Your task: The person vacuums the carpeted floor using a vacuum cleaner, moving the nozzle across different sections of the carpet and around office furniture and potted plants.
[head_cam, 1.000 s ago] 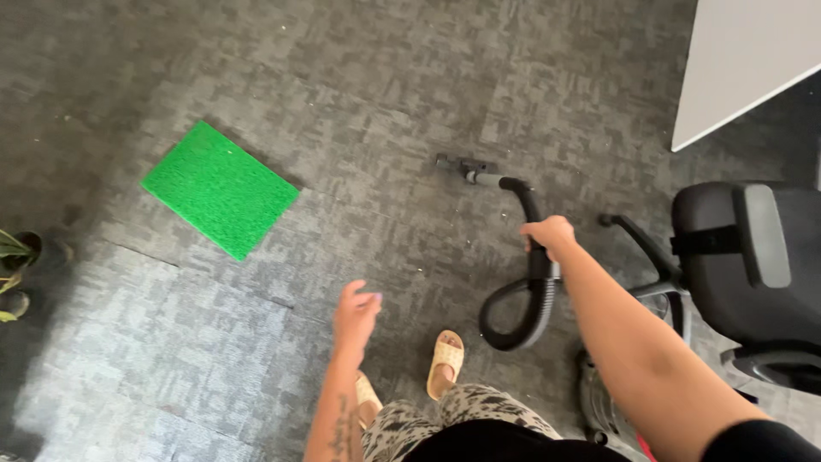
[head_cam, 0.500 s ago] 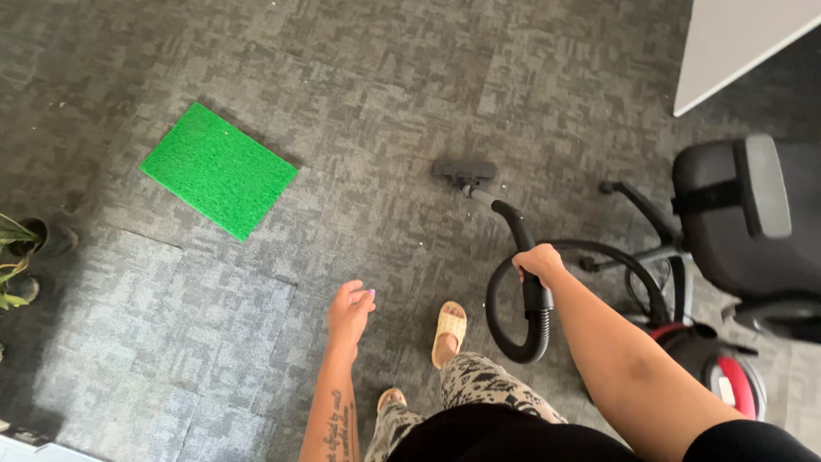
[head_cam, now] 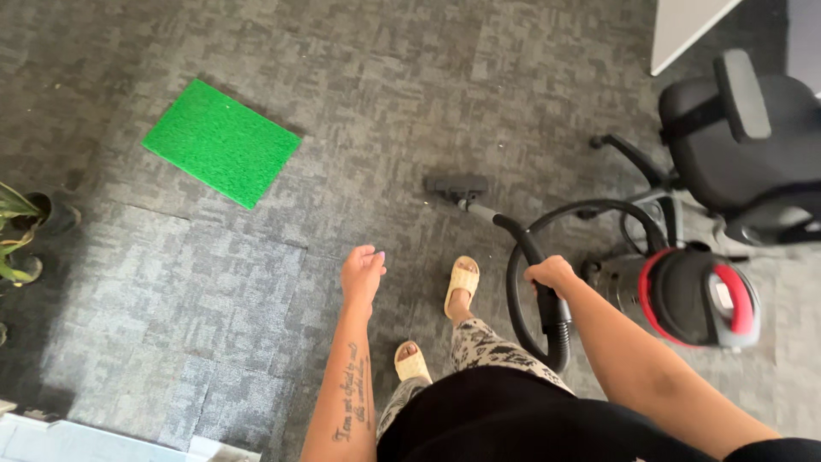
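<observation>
Grey carpet tiles (head_cam: 214, 282) spread beneath us. Our right hand (head_cam: 550, 274) clenches the vacuum wand (head_cam: 522, 239) at its curved grip, the best hold; it seems stiff and light, with its floor nozzle (head_cam: 457, 186) on the carpet. Our left hand (head_cam: 363, 274) hangs released.

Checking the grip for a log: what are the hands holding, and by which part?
The right hand grips the vacuum cleaner's wand at its curved black handle, where the hose joins. The left hand is open and holds nothing.

Grey carpet floor (head_cam: 214, 282) — green mat (head_cam: 221, 142), vacuum (head_cam: 693, 295).
</observation>
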